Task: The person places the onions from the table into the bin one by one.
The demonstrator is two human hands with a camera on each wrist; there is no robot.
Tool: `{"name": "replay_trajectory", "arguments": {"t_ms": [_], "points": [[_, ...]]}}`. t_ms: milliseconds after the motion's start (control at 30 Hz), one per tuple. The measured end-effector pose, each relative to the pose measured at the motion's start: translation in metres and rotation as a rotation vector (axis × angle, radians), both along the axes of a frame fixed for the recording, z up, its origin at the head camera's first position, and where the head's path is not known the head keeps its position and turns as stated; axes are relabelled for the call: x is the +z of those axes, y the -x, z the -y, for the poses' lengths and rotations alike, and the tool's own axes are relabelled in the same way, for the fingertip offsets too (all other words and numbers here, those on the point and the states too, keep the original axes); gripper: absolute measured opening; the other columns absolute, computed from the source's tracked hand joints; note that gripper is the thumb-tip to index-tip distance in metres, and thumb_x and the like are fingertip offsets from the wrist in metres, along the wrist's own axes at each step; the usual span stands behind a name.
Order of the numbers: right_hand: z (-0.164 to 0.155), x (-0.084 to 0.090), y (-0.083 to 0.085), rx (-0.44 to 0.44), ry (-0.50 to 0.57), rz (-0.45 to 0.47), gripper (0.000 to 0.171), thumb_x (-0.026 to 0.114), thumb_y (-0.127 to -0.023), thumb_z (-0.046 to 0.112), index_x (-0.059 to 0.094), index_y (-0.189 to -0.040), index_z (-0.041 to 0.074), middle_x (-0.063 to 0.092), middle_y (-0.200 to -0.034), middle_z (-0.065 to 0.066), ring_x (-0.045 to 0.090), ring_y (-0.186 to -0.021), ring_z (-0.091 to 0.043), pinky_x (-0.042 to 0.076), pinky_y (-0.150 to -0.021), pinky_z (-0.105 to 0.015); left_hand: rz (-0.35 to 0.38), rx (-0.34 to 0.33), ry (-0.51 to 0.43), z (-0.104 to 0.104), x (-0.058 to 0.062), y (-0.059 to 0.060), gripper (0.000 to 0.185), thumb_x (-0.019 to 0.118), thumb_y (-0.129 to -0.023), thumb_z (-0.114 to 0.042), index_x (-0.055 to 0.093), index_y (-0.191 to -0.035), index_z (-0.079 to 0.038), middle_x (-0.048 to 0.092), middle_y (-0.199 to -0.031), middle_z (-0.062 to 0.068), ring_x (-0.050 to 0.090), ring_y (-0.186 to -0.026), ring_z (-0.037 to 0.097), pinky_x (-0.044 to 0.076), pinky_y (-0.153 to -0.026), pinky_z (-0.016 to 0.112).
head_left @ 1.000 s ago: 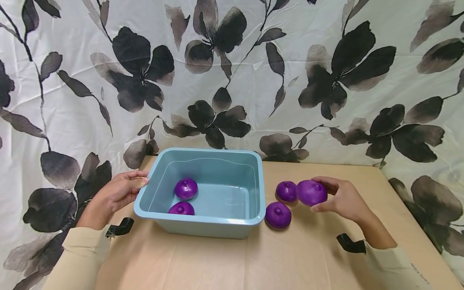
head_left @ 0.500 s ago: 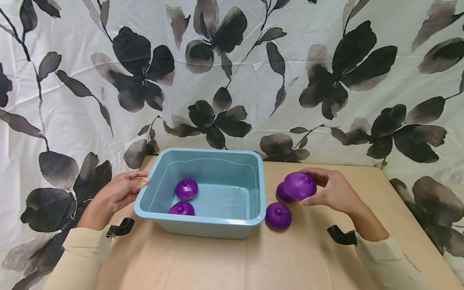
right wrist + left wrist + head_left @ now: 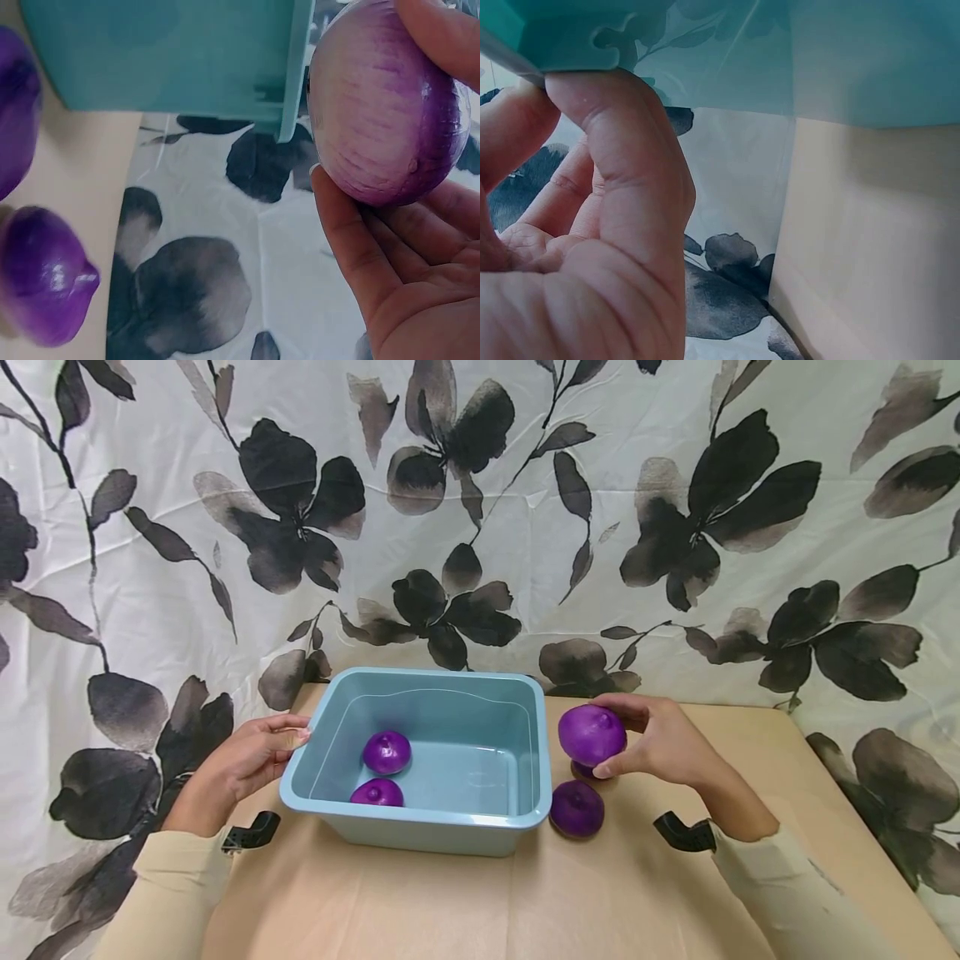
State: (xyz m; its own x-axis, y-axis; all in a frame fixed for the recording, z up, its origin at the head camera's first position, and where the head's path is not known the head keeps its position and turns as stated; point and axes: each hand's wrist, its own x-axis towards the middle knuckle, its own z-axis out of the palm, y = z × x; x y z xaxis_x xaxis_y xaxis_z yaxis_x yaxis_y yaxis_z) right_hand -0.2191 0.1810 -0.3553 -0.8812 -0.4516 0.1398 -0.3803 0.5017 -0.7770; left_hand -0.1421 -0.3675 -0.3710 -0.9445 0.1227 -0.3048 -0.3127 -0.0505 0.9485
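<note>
Purple onion (image 3: 591, 734) is held in the air just right of the tub's right wall, above the table; right hand (image 3: 660, 742) wraps it, thumb under, fingers over the top. Looks firm, round and smooth-skinned, probably light but a bit slippery, so a cupped grip round the widest part suits it best. Blue tub (image 3: 542, 752) has a tall rim with a lip; the onion sits near rim height, close beside it. Inside, two onions (image 3: 386, 752) lie at the left and the right half of the floor is open. Left hand (image 3: 243, 762) pinches the tub's left rim, thumb on the lip. Two more onions (image 3: 576, 808) rest on the table (image 3: 525, 902) beside the tub. Floral cloth (image 3: 480, 510) hangs behind.
</note>
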Motion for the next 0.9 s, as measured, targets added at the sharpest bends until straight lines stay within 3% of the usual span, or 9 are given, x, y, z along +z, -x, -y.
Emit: {"name": "replay_trajectory", "arguments": {"t_ms": [267,500,900], "points": [[0.021,0.008,0.000,0.034,0.013,0.015,0.075,0.101,-0.062,0.020,0.068,-0.129,0.011,0.075,-0.121,-0.008,0.073,-0.110,-0.026,0.055,-0.093,-0.018,0.004,0.009,0.003,0.000,0.001,-0.001,0.020,0.063,-0.103,-0.006,0.073,-0.104,-0.024,0.075,-0.095,-0.006,0.073,-0.085,0.008,0.063,-0.077,0.026],[0.040,0.013,0.001,0.092,0.040,-0.003,0.076,0.098,-0.062,0.011,0.067,-0.132,0.006,0.073,-0.124,-0.012,0.073,-0.108,-0.027,0.058,-0.091,-0.022,0.002,0.000,0.000,-0.002,0.003,-0.001,0.019,0.062,-0.103,-0.006,0.072,-0.105,-0.022,0.075,-0.095,-0.005,0.073,-0.085,0.008,0.063,-0.077,0.026],[0.069,0.028,0.002,0.106,-0.006,0.017,0.083,0.101,-0.061,0.019,0.065,-0.135,0.007,0.074,-0.125,-0.013,0.074,-0.107,-0.026,0.062,-0.091,-0.038,0.017,0.011,0.004,-0.002,0.005,0.000,0.018,0.063,-0.102,-0.006,0.071,-0.105,-0.022,0.074,-0.096,-0.005,0.073,-0.085,0.008,0.063,-0.079,0.026]]}}
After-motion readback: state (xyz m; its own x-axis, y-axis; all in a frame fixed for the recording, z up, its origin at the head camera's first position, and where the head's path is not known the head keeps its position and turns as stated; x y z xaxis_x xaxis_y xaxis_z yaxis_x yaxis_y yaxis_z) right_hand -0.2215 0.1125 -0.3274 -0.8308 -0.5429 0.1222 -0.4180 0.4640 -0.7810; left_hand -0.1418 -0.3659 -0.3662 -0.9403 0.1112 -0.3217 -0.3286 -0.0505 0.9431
